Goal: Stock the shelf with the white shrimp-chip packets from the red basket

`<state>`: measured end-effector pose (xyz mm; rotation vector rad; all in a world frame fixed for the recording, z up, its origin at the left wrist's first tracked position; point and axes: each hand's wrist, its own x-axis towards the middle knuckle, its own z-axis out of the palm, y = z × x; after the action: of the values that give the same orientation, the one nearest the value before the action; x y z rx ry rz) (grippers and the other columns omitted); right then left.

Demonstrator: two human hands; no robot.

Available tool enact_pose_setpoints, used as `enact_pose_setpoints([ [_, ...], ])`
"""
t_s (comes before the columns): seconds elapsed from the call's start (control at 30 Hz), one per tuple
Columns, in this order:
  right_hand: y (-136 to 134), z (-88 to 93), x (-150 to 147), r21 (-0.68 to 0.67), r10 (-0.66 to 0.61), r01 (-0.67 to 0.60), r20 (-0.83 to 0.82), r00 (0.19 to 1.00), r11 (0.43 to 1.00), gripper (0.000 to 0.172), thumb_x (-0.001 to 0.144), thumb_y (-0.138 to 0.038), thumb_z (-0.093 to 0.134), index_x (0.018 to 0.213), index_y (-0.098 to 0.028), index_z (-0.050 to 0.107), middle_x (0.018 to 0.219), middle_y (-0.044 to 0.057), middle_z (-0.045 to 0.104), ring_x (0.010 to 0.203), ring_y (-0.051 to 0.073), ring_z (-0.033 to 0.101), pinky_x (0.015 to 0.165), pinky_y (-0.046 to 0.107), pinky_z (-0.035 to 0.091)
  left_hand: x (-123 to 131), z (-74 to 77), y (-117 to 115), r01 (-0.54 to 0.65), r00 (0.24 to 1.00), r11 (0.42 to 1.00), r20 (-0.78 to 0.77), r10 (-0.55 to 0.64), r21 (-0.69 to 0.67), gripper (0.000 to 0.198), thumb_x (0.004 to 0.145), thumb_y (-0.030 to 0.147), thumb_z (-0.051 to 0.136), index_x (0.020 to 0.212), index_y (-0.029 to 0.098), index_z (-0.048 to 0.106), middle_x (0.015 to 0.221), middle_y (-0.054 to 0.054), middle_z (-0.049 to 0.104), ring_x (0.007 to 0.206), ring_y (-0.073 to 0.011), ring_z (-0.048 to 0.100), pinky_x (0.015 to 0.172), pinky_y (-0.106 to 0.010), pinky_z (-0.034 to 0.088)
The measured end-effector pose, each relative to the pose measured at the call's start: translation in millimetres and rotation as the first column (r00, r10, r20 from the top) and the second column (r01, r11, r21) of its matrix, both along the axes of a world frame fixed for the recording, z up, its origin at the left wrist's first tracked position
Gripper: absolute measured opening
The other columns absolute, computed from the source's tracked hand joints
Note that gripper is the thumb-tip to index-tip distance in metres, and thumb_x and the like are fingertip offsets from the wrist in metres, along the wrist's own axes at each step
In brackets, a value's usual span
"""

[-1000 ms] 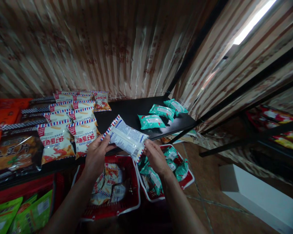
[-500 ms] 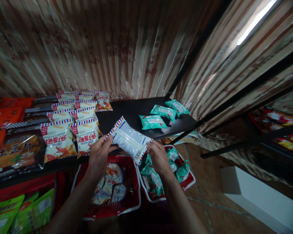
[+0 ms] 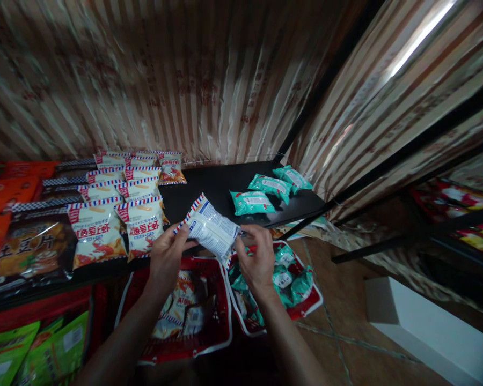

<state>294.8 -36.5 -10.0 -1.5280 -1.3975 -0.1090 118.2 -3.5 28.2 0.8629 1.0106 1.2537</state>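
Observation:
Between my hands is a white snack bag (image 3: 212, 225) with red-and-blue striped ends, its printed back facing up. My left hand (image 3: 167, 257) pinches its left end, thumb on top. My right hand (image 3: 257, 260) is closed on the right end, fingers curled over the edge. The bag hangs above the front edge of the black shelf (image 3: 201, 185). To its left stand rows of matching snack bags (image 3: 99, 233), fronts outward. Below it, a red basket (image 3: 209, 343) holds several more of the same bags (image 3: 183, 300).
Teal packets (image 3: 253, 202) lie on the shelf's right part. A second red basket (image 3: 314, 300) holds more teal packets. Dark potato-chip bags (image 3: 34, 246) and orange bags (image 3: 8, 187) stand left. Green pouches (image 3: 58, 343) lie lower left. A white box (image 3: 422, 327) sits on the floor right.
My right hand has shifted slightly left and up, its fingers now bent further over the bag's right end. The bag looks more crumpled there. My left hand keeps its grip.

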Motion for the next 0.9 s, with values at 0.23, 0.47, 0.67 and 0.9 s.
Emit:
enact_pose_setpoints([
  [0.23,-9.0,6.8,-15.6,-0.011,0.217,-0.220,0.237,0.947,0.975,0.050,0.080,-0.006,0.043,0.126,-0.023,0.053,0.117,0.010,0.057,0.112,0.025,0.050,0.094,0.047,0.044,-2.0,-1.2,0.8,-0.017,0.999,1.000,-0.041,0.016,-0.011,0.042,0.075,0.048,0.063,0.097,0.012,0.064,0.093,-0.007,0.070,0.082,-0.0195,0.067,0.079,-0.035,0.055],
  [0.47,-14.5,8.6,-22.2,-0.116,0.382,-0.366,0.192,0.904,0.923,0.059,0.086,-0.011,0.041,0.141,-0.030,0.035,0.145,0.006,0.041,0.131,0.026,0.039,0.105,0.050,0.037,-2.6,2.7,1.0,-0.013,0.998,1.000,-0.067,0.012,-0.013,0.046,0.073,0.051,0.064,0.096,0.012,0.063,0.091,-0.008,0.070,0.082,-0.0209,0.067,0.078,-0.037,0.055],
  [0.67,-18.3,10.1,-24.5,-0.178,0.489,-0.460,0.192,0.851,0.870,0.065,0.084,-0.030,0.051,0.145,-0.027,0.028,0.152,0.006,0.029,0.137,0.030,0.030,0.108,0.053,0.031,-2.6,10.2,-1.1,-0.001,0.996,1.000,-0.084,0.001,0.002,0.045,0.073,0.050,0.065,0.095,0.011,0.062,0.095,-0.010,0.068,0.086,-0.0222,0.065,0.076,-0.036,0.057],
  [0.9,-14.9,2.1,-26.6,-0.196,0.429,-0.396,0.174,0.886,0.897,0.087,0.078,-0.032,0.062,0.148,-0.022,0.012,0.153,0.012,0.024,0.138,0.030,0.028,0.108,0.050,0.033,-1.5,6.7,-3.9,0.065,0.998,0.995,-0.010,-0.065,0.078,0.037,0.079,0.046,0.060,0.097,0.014,0.062,0.094,-0.006,0.067,0.088,-0.0193,0.065,0.078,-0.035,0.056],
])
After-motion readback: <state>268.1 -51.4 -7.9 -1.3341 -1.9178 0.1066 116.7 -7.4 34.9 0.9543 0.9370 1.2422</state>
